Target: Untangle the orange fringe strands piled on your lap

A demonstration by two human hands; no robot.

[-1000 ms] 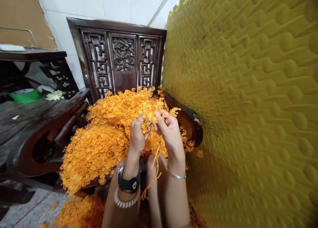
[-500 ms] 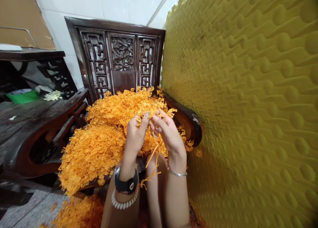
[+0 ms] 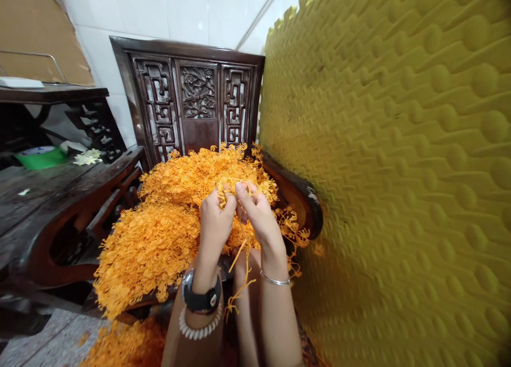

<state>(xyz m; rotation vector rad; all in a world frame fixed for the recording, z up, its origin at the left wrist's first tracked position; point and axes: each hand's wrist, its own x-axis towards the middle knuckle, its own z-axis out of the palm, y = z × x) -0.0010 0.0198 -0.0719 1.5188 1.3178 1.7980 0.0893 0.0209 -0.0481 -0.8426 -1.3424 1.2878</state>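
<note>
My left hand pinches a tangled, stringy orange piece with fine branching tips between thumb and curled fingers; my right hand pinches its other side, though which strand each fingertip has is too fine to tell. The piece sits up between my hands, just in front of a frizzy orange mound of curly strands, with a thin, forked orange tail dangling below. I judge the step as fingertip work on these strands, and the next move as calling for a light, steady pinch. Rightward, a glossy, dark, carved wooden chair back rises behind the mound, then a matte, bumpy yellow foam-like mat stands upright
</note>
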